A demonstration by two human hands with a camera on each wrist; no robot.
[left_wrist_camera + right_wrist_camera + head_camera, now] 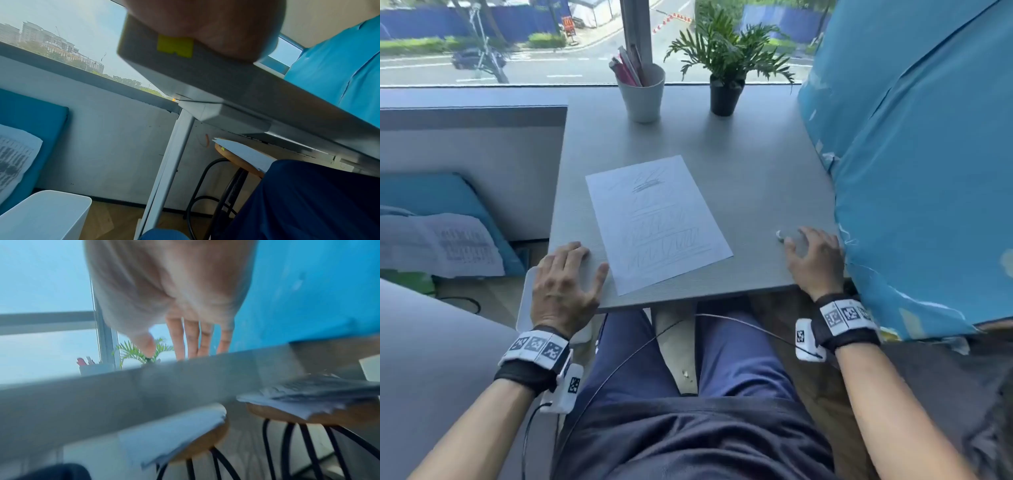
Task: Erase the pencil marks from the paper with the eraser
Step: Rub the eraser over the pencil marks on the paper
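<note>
The grey table (739, 164) carries everything; a blue cloth (914, 171) hangs along its right side, and at the far edge stand a white cup (642, 99) of pens and a potted plant (724, 68); the paper (657, 221) lies slightly skewed in the middle, well covered with pencil marks (664, 236), a dark scribble near its top and zigzag rows below, none looking erased yet; the left hand (566, 277) lies flat on the near left corner, fingers spread and straight, holding nothing, its thumb just beside the sheet's lower left edge; the right hand (813, 257) rests near the right edge, fingers loosely spread and gripping nothing, its fingertips reaching toward a small white object (780, 235) that is probably the eraser, though it is too small and blurred to be sure, and whether a finger touches it I cannot tell; the wrist views add little, the right one being smeared. The sheet is thin, light and easily creased, likely to slide or buckle under rubbing, so it wants a flat palm pressing beside the patch being worked; the eraser should be small, rubbery and grippy, best pinched by its sides between thumb and two fingers with one end left free to rub.
</note>
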